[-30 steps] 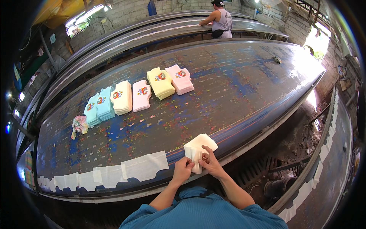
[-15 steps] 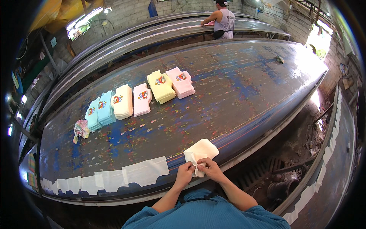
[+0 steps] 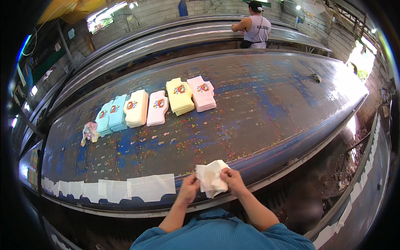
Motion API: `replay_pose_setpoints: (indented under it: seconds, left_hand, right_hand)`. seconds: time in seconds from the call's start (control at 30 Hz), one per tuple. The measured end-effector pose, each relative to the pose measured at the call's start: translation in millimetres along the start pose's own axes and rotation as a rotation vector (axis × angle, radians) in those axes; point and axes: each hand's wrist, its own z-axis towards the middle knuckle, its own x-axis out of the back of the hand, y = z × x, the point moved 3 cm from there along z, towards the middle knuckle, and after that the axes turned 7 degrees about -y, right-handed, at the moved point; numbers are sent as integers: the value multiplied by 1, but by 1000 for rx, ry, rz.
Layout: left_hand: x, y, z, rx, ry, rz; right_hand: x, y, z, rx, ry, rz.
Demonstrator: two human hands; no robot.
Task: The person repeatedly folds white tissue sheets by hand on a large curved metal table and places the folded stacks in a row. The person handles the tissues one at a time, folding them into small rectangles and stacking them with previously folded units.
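Cream cloth bundle [image 3: 212, 178] is up off the printing table [image 3: 266, 100], over its near edge. Left hand [image 3: 189, 189] pinches its left edge, right hand [image 3: 234, 182] grips the right; fingers closed on fabric both sides. Looks light, limp, not fragile, likely to slip between layers. Best pinched at opposite edges, thumbs on top.

Matt, creased cloth bundle [image 3: 213, 177], smooth paint-specked tabletop [image 3: 258, 133], glossy toward one end, rough block wall [image 3: 152, 23].
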Motion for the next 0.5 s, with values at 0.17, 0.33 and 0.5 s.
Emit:
replay_pose_setpoints:
  seconds: [0.17,0.33,0.5]
  left_hand:
    - [35,69,-24,-361,17,-497]
    - [41,123,-42,-603,193,-323]
    - [13,99,0,-349,78,204]
  right_hand:
    - [65,-80,-1,85,55,498]
    - [108,-188,-17,269,-7,505]
    - [127,-202,2,173,-98,183]
